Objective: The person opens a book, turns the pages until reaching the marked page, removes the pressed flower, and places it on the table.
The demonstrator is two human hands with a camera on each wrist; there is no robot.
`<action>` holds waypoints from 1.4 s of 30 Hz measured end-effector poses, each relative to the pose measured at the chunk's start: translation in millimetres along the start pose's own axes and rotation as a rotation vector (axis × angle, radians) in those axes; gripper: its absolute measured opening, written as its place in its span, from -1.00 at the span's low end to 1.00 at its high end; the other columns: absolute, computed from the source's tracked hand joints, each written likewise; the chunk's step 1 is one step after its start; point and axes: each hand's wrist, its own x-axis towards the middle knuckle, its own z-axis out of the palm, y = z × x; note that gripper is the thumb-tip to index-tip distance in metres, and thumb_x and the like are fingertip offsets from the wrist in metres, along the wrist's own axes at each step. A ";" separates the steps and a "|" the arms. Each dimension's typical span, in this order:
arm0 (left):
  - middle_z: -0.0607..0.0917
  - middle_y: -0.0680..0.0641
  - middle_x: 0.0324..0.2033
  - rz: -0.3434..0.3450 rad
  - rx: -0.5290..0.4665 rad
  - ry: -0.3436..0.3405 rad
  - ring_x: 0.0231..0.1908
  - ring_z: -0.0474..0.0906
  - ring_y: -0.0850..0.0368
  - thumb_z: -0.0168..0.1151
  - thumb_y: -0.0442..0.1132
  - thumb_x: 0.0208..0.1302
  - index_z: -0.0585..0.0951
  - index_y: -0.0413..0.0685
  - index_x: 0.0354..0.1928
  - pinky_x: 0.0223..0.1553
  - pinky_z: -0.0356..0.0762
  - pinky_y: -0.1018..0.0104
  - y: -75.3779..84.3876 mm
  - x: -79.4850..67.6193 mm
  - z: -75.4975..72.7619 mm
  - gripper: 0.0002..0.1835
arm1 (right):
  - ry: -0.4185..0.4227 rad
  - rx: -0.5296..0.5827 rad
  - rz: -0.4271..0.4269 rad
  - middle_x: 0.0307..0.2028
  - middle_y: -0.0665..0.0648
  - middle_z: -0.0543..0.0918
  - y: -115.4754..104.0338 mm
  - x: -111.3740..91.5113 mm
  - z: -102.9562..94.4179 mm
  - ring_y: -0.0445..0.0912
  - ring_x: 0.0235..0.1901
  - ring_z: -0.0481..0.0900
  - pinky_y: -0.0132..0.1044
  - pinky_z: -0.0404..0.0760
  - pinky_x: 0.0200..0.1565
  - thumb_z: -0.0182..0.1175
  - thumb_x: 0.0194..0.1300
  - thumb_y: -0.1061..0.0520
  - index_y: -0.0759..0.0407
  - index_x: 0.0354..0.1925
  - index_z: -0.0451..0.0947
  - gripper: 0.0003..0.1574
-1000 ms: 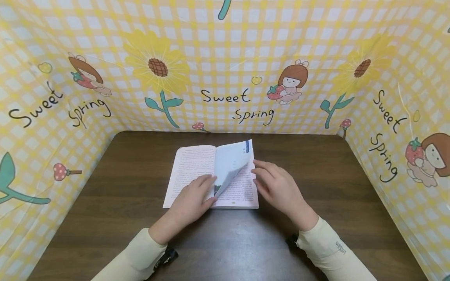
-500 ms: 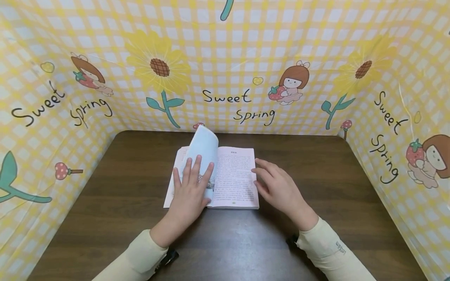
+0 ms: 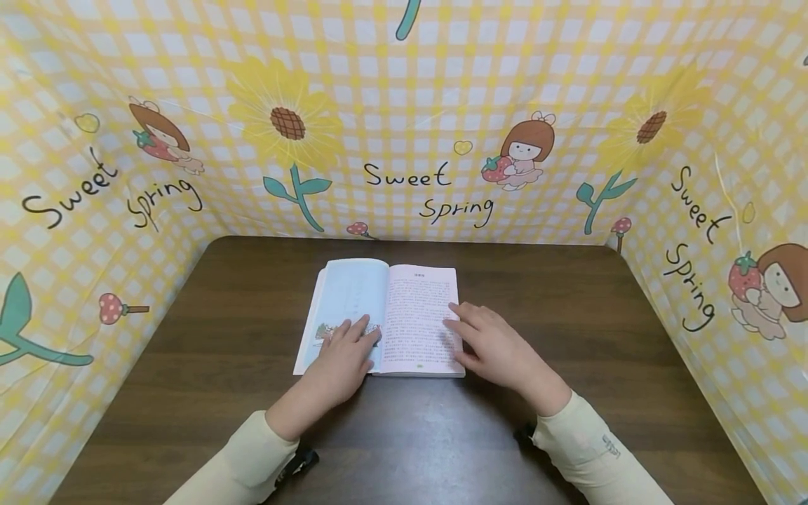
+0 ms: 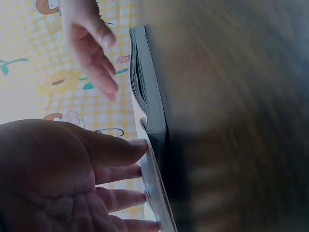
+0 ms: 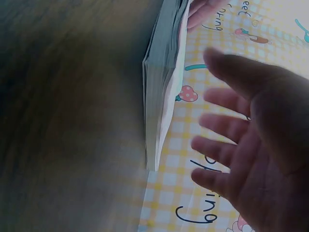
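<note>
An open book (image 3: 419,308) lies on the table, with a light blue illustrated page (image 3: 353,291) on the left and a pinkish page of printed text on the right. My left hand (image 3: 339,361) rests on the lower part of the blue page, fingers spread; in the left wrist view its fingertips meet the page near the spine. Over the right page's outer edge hovers my right hand (image 3: 495,347), its fingers relaxed. The right wrist view shows that hand (image 5: 241,130) apart from the thick page block (image 5: 159,96), holding nothing.
The dark wooden table (image 3: 568,301) extends around the book on all sides. A yellow checked cloth (image 3: 404,105) with printed sunflowers and girls hangs behind it and along both sides.
The blue page has swung over from right to left and now lies flat under my left hand. My right hand has shifted slightly inward over the right page's edge.
</note>
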 end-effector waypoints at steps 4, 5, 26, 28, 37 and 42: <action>0.19 -0.23 0.57 -0.035 -0.054 -0.072 0.53 0.05 -0.41 0.18 -0.18 0.48 0.39 -0.06 0.49 0.37 0.10 -0.49 -1.3 -0.4 1.3 -0.42 | -0.182 0.060 -0.038 0.51 0.21 0.33 -1.4 -4.0 3.3 0.15 0.48 0.32 0.24 0.24 0.44 0.36 0.35 -0.18 0.13 0.45 0.40 -0.15; 0.18 -0.22 0.57 -0.038 -0.058 -0.077 0.53 0.04 -0.40 0.16 -0.17 0.49 0.39 -0.05 0.50 0.38 0.09 -0.49 -1.6 -0.4 1.7 -0.42 | -0.212 0.078 -0.044 0.52 0.20 0.31 -1.7 -4.8 3.9 0.14 0.49 0.29 0.26 0.21 0.45 0.35 0.35 -0.20 0.12 0.47 0.38 -0.13; 0.25 -0.24 0.54 -0.024 -0.052 -0.096 0.51 0.12 -0.40 0.30 0.16 0.36 0.37 -0.08 0.50 0.39 0.13 -0.44 -4.1 0.0 -0.4 -0.20 | -0.246 0.006 -0.130 0.32 0.13 0.59 -0.9 -5.5 2.6 0.10 0.35 0.51 0.26 0.38 0.34 0.32 0.41 0.02 0.06 0.19 0.67 -0.58; 0.26 -0.24 0.54 -0.027 -0.057 -0.090 0.50 0.13 -0.40 0.32 0.16 0.35 0.38 -0.08 0.50 0.38 0.14 -0.44 -4.0 -0.1 -0.5 -0.20 | -0.227 -0.045 -0.177 0.24 0.11 0.66 -0.4 -5.4 2.3 0.08 0.29 0.58 0.23 0.46 0.29 0.34 0.38 0.09 0.02 0.06 0.73 -0.71; 0.31 -0.20 0.52 -0.018 -0.027 -0.013 0.51 0.13 -0.38 0.45 0.14 0.23 0.47 0.00 0.44 0.35 0.13 -0.50 -1.3 1.1 1.9 -0.21 | -0.050 -0.107 -0.255 -0.42 -0.09 0.69 0.7 -3.5 4.7 -0.11 -0.35 0.68 -0.01 0.66 0.09 0.27 0.31 0.27 0.05 -0.33 0.59 -0.88; 0.48 -0.08 0.42 0.121 -0.031 0.028 0.50 0.19 -0.29 0.47 0.06 0.23 0.60 0.09 0.32 0.34 0.09 -0.55 2.0 0.6 1.8 -0.37 | 0.044 -0.072 -0.238 -0.58 -0.18 0.45 0.9 -2.0 3.6 -0.17 -0.54 0.40 -0.21 0.65 -0.21 0.21 0.30 0.32 -0.03 -0.43 0.49 -0.74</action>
